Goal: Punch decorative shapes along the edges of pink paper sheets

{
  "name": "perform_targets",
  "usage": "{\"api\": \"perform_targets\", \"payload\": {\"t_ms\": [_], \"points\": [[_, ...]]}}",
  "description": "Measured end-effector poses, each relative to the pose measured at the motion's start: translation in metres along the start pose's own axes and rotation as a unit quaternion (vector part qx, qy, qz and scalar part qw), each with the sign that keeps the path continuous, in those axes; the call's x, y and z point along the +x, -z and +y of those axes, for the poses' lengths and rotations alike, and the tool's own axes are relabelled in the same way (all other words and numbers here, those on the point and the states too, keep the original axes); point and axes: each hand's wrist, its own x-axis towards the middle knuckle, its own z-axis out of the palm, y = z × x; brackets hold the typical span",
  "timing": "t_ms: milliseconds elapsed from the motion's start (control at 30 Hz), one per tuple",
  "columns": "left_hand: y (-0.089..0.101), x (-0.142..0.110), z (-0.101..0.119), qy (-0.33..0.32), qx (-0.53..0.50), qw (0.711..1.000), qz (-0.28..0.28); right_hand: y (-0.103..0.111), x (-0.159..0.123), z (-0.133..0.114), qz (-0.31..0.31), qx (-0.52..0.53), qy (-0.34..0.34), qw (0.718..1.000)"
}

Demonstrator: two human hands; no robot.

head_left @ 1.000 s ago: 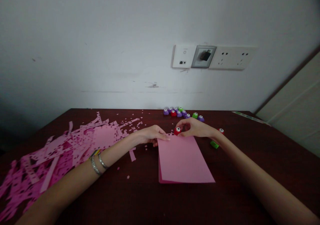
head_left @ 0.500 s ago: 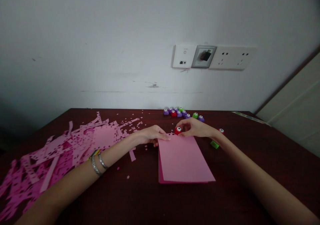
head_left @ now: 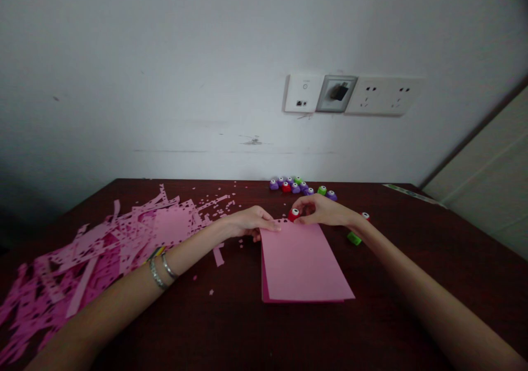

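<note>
My left hand (head_left: pixel 258 223) pinches the far left corner of a pink sheet of paper (head_left: pixel 305 263), thumb on top. Another, darker pink layer shows beneath that sheet along its left and near edges. My right hand (head_left: pixel 319 210) is closed around a small red craft punch (head_left: pixel 293 214) with a white button top, set at the sheet's far edge. A few dark punched holes show in that edge, between the left thumb and the punch. Part of the punch is hidden by the right fingers.
Pink paper strips (head_left: pixel 124 239) with punched holes cover the table's left side, with tiny cut-outs scattered beside them. Several purple, red and green punches (head_left: pixel 295 187) stand near the wall. A green punch (head_left: pixel 353 238) lies beside my right forearm. A ruler-like strip (head_left: pixel 412 195) lies far right.
Almost nothing differs. The red punch and the right fingers have shifted very slightly at the paper's far edge; the left hand keeps its pinch.
</note>
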Motion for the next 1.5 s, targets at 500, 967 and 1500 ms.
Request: {"api": "perform_targets", "payload": {"t_ms": [500,967,1500], "points": [[-0.005,0.014,-0.005,-0.147,-0.204,0.959,0.130,-0.001,0.003,0.002,0.123,0.032,0.010,0.992],[-0.011,0.009,-0.008,-0.109,-0.152,0.978,0.094,0.001,0.003,0.000,0.141,0.075,0.022,0.987],[-0.005,0.003,-0.006,-0.115,-0.093,0.987,0.060,0.002,0.001,0.004,0.098,0.118,0.009,0.988]]}}
